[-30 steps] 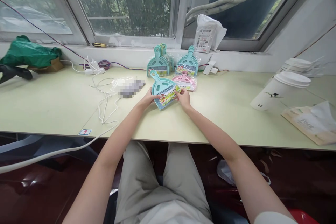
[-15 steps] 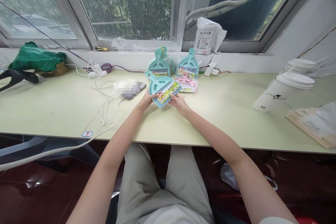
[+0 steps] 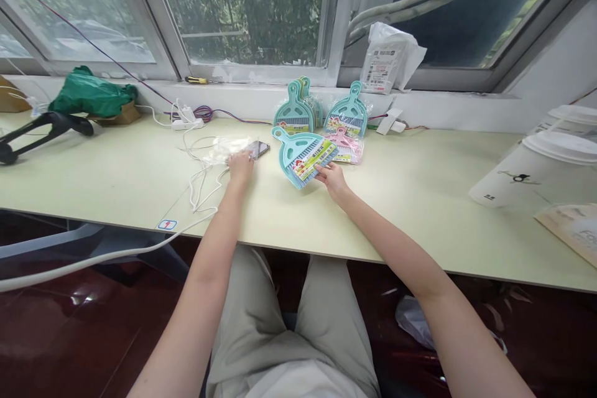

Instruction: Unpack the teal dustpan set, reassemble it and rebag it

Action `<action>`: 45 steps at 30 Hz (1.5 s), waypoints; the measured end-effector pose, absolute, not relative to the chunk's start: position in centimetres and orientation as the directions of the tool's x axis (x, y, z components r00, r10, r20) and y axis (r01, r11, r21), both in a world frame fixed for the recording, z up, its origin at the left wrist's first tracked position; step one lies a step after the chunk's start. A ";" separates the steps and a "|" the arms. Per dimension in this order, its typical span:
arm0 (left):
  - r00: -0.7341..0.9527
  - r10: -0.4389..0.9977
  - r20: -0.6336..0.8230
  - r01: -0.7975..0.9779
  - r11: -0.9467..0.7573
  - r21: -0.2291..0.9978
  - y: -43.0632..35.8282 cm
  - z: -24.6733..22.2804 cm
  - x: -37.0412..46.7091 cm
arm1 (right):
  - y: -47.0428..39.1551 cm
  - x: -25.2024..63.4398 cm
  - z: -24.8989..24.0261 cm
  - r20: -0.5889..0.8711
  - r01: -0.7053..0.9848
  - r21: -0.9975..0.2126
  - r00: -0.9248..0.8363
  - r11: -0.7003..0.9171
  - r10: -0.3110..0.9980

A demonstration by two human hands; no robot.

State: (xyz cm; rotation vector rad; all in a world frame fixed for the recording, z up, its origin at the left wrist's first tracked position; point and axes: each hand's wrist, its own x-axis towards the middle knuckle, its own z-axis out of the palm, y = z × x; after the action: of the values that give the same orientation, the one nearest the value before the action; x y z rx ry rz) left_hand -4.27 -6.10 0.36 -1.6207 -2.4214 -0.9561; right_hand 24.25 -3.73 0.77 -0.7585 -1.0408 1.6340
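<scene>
My right hand (image 3: 332,176) grips the lower right edge of a teal dustpan and brush set (image 3: 303,157) with a green and yellow label, tilted over the table. My left hand (image 3: 241,166) is at the phone (image 3: 259,149) and a crumpled clear plastic bag (image 3: 222,150); its fingertips are hidden, so what it holds cannot be made out. Behind the held set, a wrapped pink set (image 3: 344,148) lies in front of an upright wrapped teal set (image 3: 347,113). More teal sets (image 3: 293,113) lean against the wall to their left.
White cables (image 3: 198,189) run over the table (image 3: 415,199) at left, near a power strip (image 3: 187,123). A green bag (image 3: 91,94) and a black object (image 3: 51,127) stand far left. White cups (image 3: 517,171) and a tissue pack (image 3: 571,227) are at right.
My left hand has let go of the teal set and moved left to the phone and plastic bag. The right hand still holds the set. The camera view has shifted slightly left.
</scene>
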 end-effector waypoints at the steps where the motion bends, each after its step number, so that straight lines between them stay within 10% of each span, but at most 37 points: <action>1: -0.395 0.842 0.368 0.885 0.241 0.398 -6.2 0.2 -4.3 | -3.7 24.3 0.8 0.011 -0.411 -0.904 -0.293 -0.116 0.956; 14: -0.332 0.856 0.396 0.935 0.244 0.258 -6.4 0.1 -2.9 | -3.0 24.3 0.0 -0.130 -0.221 -0.944 -0.431 -0.244 0.893; 32: -0.046 0.811 0.583 0.814 -0.308 0.492 -7.7 2.6 1.9 | -3.5 23.7 0.1 -0.013 -0.374 -0.913 -0.373 -0.163 0.928; 36: -0.248 0.734 0.632 0.759 -0.257 0.598 -8.3 3.5 3.9 | -3.7 23.7 0.2 0.051 -0.480 -0.873 -0.266 -0.086 0.962; 40: -0.591 0.649 0.480 0.479 -0.196 0.855 -7.3 3.6 4.2 | -3.6 23.7 0.4 0.093 -0.511 -0.859 -0.219 -0.033 0.971; 45: -0.297 0.934 0.201 -0.166 -0.257 0.952 -5.7 2.9 3.7 | -3.7 23.5 0.8 0.123 -0.500 -0.866 -0.244 -0.016 0.962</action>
State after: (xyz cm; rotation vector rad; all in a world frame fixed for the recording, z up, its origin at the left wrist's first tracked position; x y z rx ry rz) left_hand 3.71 -5.67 2.93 -1.8689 -1.9673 -2.9247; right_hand 23.48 -3.72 0.75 -0.6337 -1.0192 1.5613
